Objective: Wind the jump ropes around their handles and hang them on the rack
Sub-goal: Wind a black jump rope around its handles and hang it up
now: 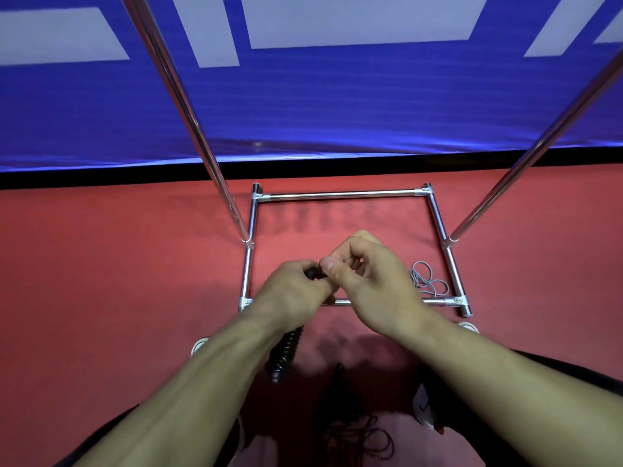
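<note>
Your left hand (293, 291) grips the black ribbed jump-rope handle (285, 352) above the red floor (101, 264); your right hand (371, 281) pinches its tip. A thin grey rope (426, 279) coils inside the shiny tubular rack (340, 196) base.

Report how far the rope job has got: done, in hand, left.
Done: no rope hangs on the rack where it shows; its top is out of view. In hand: the left hand grips a black jump rope handle with coils around it, and the right hand pinches at its top end. Left: a grey rope lies loose inside the rack base, and a dark rope lies loose by the feet.
</note>
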`<state>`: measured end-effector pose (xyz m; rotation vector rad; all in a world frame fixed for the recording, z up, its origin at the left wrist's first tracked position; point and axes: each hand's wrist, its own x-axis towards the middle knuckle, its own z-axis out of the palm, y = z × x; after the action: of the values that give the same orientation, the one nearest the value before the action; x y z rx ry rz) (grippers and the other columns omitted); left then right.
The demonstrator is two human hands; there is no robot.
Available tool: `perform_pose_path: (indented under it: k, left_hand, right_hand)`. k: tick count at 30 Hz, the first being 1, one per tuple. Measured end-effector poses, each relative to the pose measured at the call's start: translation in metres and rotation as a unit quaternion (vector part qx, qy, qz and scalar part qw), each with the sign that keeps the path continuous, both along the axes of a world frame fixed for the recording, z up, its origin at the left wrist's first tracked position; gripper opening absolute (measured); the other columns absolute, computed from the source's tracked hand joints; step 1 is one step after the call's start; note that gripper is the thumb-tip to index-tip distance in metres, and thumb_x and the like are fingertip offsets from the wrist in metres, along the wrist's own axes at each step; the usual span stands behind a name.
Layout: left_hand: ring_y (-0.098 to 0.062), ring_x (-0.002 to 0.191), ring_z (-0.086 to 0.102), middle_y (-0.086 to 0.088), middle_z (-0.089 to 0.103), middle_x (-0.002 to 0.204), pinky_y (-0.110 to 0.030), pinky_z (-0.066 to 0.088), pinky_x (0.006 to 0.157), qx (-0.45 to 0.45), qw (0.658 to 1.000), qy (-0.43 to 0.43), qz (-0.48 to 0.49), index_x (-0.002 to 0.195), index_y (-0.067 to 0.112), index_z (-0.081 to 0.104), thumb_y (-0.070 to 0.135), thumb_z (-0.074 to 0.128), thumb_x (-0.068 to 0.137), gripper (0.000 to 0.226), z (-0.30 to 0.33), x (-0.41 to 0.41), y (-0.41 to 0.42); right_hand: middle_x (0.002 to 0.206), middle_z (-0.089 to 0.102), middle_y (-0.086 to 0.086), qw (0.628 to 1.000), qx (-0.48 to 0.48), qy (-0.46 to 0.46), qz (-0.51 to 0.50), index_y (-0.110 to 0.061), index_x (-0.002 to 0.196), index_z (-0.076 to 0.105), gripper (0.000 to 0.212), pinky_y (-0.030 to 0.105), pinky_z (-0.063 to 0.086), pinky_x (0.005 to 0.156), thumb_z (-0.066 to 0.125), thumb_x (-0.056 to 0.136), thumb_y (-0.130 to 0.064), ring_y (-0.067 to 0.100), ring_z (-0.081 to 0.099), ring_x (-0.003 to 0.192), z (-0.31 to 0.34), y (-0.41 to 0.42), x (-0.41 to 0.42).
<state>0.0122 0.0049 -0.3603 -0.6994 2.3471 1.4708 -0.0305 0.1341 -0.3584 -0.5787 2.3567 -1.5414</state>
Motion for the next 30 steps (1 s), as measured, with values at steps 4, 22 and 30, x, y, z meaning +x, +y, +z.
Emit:
perform_pose_path:
  k: [4, 22, 30]
  left_hand:
    - [-0.012, 0.055, 0.054, 0.002, 0.07, 0.065, -0.022, 0.042, 0.047, 0.176, 0.975, -0.113, -0.074, 0.082, 0.013, 0.068, 0.019, 0.06, 0.09, 0.013, 0.009, 0.003, -0.014]
    - [-0.014, 0.045, 0.049, 0.001, 0.054, 0.056, -0.026, 0.041, 0.049, 0.125, 0.976, 0.085, 0.155, 0.071, 0.016, 0.058, 0.013, 0.059, 0.091, 0.02, -0.009, -0.006, 0.004]
    - [-0.014, 0.052, 0.053, 0.001, 0.059, 0.063, -0.024, 0.051, 0.051, 0.375, 0.873, 0.053, 0.306, 0.071, 0.017, 0.057, 0.026, 0.064, 0.094, 0.025, 0.006, -0.012, -0.002]
  right_hand:
    - [0.079, 0.054, -0.004, 1.0, 0.017, 0.018, 0.0, -0.017, 0.069, 0.062, 0.019, 0.014, 0.037, 0.068, 0.068, 0.088, -0.016, 0.006, 0.05, 0.071, 0.0, -0.002, 0.001]
    - [0.099, 0.052, -0.005, 0.997, -0.032, 0.059, -0.045, -0.031, 0.111, 0.055, 0.022, 0.018, 0.043, 0.073, 0.061, 0.091, -0.025, 0.009, 0.052, 0.081, -0.009, -0.003, 0.006]
    - [0.14, 0.045, -0.011, 0.989, 0.042, -0.098, 0.099, -0.038, 0.15, 0.016, 0.08, 0.026, 0.038, 0.109, 0.066, 0.088, -0.029, 0.004, 0.049, 0.125, -0.032, -0.011, 0.034]
